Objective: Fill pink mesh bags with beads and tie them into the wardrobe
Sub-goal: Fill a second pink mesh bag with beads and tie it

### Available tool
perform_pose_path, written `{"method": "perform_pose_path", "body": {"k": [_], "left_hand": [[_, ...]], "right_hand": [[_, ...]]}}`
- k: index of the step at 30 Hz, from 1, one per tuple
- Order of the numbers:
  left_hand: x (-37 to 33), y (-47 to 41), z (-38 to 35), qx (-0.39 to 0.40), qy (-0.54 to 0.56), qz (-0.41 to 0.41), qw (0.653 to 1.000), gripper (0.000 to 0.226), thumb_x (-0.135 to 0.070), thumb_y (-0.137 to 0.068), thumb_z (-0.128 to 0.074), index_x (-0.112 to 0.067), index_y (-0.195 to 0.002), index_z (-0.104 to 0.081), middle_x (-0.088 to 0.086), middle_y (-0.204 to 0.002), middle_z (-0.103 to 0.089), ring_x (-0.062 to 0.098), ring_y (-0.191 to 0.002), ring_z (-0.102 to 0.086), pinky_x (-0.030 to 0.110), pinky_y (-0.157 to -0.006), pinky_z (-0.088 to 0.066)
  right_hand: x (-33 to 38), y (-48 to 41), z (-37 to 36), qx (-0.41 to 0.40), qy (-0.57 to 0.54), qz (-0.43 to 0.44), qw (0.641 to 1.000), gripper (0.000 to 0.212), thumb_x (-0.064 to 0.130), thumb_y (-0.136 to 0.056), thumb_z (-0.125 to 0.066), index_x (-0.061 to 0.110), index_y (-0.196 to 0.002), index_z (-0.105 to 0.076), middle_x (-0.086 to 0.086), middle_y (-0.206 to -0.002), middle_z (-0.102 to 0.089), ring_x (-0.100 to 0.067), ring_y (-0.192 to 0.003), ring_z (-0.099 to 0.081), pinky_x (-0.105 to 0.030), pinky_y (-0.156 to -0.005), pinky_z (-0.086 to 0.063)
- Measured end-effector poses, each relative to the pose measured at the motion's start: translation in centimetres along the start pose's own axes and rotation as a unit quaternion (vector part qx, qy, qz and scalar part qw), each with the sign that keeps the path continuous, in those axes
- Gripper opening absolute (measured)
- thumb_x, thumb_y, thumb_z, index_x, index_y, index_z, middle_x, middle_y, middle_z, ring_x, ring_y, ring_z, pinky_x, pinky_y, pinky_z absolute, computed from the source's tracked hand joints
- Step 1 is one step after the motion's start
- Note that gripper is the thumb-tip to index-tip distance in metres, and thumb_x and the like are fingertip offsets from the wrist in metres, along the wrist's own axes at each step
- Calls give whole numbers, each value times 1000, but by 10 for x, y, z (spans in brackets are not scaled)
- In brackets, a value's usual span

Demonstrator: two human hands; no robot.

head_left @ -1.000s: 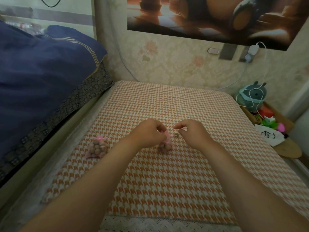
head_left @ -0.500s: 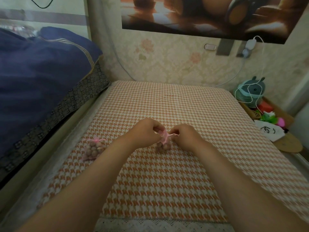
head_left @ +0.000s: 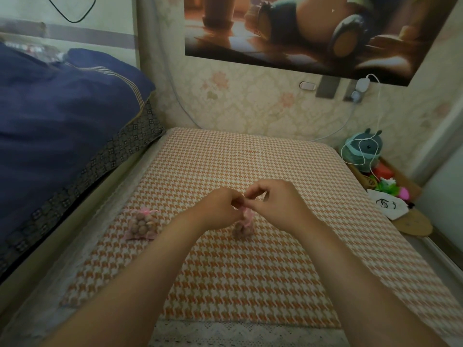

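I am pinching my left hand (head_left: 221,209) and right hand (head_left: 275,205) together at the neck of a pink mesh bag (head_left: 242,225), fingertips closed on what seems to be its drawstring, though the cord is too fine and blurred for me to be sure. The bag is hanging just below my hands at the centre of the view, its beaded bottom resting on the houndstooth cover (head_left: 250,271).

At about nine o'clock from it, well apart, a second pink mesh bag (head_left: 142,224) is lying filled with brown beads and gathered shut at the top. So I am judging one bag finished and this one filled and being closed; carrying both to the wardrobe and tying them in is all left to do, and no wardrobe is showing here.

The cover is an orange-and-white weave with a lace edge at six o'clock. A navy quilt (head_left: 62,116) is lying on the bed at nine to ten o'clock, a poster (head_left: 300,28) is hanging on floral wallpaper at twelve, and a teal plush toy (head_left: 364,150) wrapped in white cable is sitting at two.
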State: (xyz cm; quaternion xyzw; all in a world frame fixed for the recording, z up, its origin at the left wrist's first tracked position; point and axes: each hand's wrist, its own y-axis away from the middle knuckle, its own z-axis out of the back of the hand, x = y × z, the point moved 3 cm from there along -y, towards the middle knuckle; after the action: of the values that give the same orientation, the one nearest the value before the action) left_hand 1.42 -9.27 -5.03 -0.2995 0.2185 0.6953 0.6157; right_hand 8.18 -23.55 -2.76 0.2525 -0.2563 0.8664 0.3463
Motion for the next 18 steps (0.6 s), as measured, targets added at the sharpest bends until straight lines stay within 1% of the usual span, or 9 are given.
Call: {"method": "perform_pose_path", "body": {"k": [2, 4, 6, 8, 10, 12, 15, 16, 18], "left_hand": [[0, 0, 1, 3, 6, -1, 1000, 13, -15, -91, -61, -16, -100, -70, -1, -95, -71, 10, -82, -64, 25, -72, -52], [2, 0, 2, 9, 11, 1, 1000, 17, -14, -91, -59, -15, -102, -71, 2, -97, -73, 17, -87, -67, 37, -81, -56], [6, -1, 4, 22, 21, 3, 1000, 17, -13, -90, -60, -20, -100, -71, -2, -98, -73, 14, -87, -67, 36, -83, -56], [8, -1, 5, 37, 38, -1, 999, 17, -13, -90, -62, -24, -99, -71, -5, -98, -72, 6, -82, -65, 28, -80, -54], [9, -2, 5, 42, 47, -8, 998, 19, -14, -90, -63, -22, -104, -73, -6, -100, -73, -2, -81, -62, 22, -80, -50], [10, -3, 6, 39, 47, -4, 998, 23, -14, -91, -62, -20, -111, -72, -6, -103, -72, -2, -85, -62, 19, -81, -48], [10, -4, 6, 37, 60, 14, 997, 28, -13, -90, -61, -19, -115, -70, -5, -107, -72, 8, -97, -65, 26, -89, -52], [12, -4, 5, 42, 72, 25, 996, 33, -12, -88, -62, -19, -119, -68, -4, -109, -71, 11, -100, -65, 30, -92, -53], [14, -5, 2, 59, 113, 43, 991, 49, -15, -83, -71, -20, -129, -56, -3, -113, -67, 13, -102, -66, 35, -91, -56]], "right_hand": [[-1, 3, -5, 15, 16, 0, 1000, 11, 36, -83, -81, 32, -93, -78, 21, -89, -73, 18, -69, -57, -16, -68, -43], [-1, 3, -8, 22, 31, 3, 999, 11, 37, -83, -81, 33, -93, -77, 22, -89, -73, 16, -70, -58, -17, -69, -44], [0, 3, -11, 32, 54, 12, 998, 11, 39, -85, -79, 35, -94, -77, 22, -90, -72, 10, -73, -60, -18, -68, -44], [1, 2, -14, 45, 88, 27, 995, 9, 39, -86, -77, 35, -95, -77, 19, -93, -72, 4, -81, -62, -25, -72, -49], [1, 0, -16, 54, 115, 39, 991, 9, 39, -89, -74, 35, -95, -79, 16, -98, -69, -5, -89, -63, -35, -79, -53], [0, -1, -13, 69, 130, 33, 989, 13, 37, -93, -67, 36, -99, -78, 15, -105, -64, -6, -90, -59, -36, -80, -53], [-7, 0, -9, 117, 127, 19, 985, 23, 32, -91, -62, 39, -108, -75, 16, -115, -55, 0, -79, -50, -29, -74, -47], [-9, 1, -8, 131, 128, 17, 983, 24, 33, -89, -64, 40, -110, -74, 16, -117, -54, 0, -79, -49, -29, -73, -47], [-11, 4, -8, 142, 145, 17, 979, 22, 37, -88, -68, 40, -109, -74, 16, -117, -55, -3, -84, -53, -33, -77, -52]]}}
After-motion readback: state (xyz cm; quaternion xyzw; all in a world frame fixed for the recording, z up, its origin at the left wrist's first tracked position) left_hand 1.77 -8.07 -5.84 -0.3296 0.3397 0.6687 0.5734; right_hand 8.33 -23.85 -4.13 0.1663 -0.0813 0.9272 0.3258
